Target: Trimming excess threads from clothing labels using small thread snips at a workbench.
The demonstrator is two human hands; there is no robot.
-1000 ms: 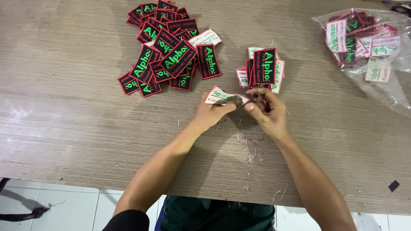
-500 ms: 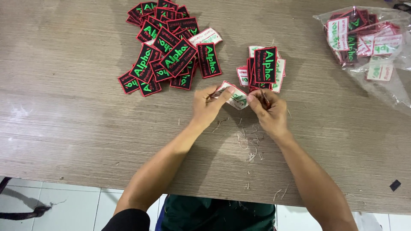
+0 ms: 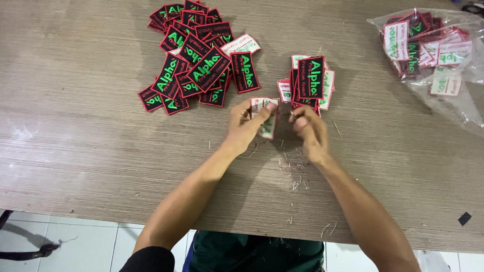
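While we watched from above, the left hand (image 3: 248,122) had taken the patch (image 3: 266,117) for itself: a second earlier both hands shared it, flat and crosswise between them, and now it stood turned nearly upright, pale backing toward us, pinched between the left thumb and fingers just above the bench (image 3: 75,151). The right hand (image 3: 308,128) had come off it and sat just beside, fingers curled narrow; whether they pinched a thread or nothing at all we could not tell. We read that as the trimming on this piece being about done, since loose thread clippings (image 3: 292,168) lay scattered on the wood right under the hands. Just beyond the right hand rested the small stack of patches (image 3: 310,80), black with green lettering and red edging. Further left sprawled the big loose heap of patches (image 3: 194,55), well apart from the hands. Off at the far right corner sat a clear plastic bag (image 3: 433,50) holding more of them.
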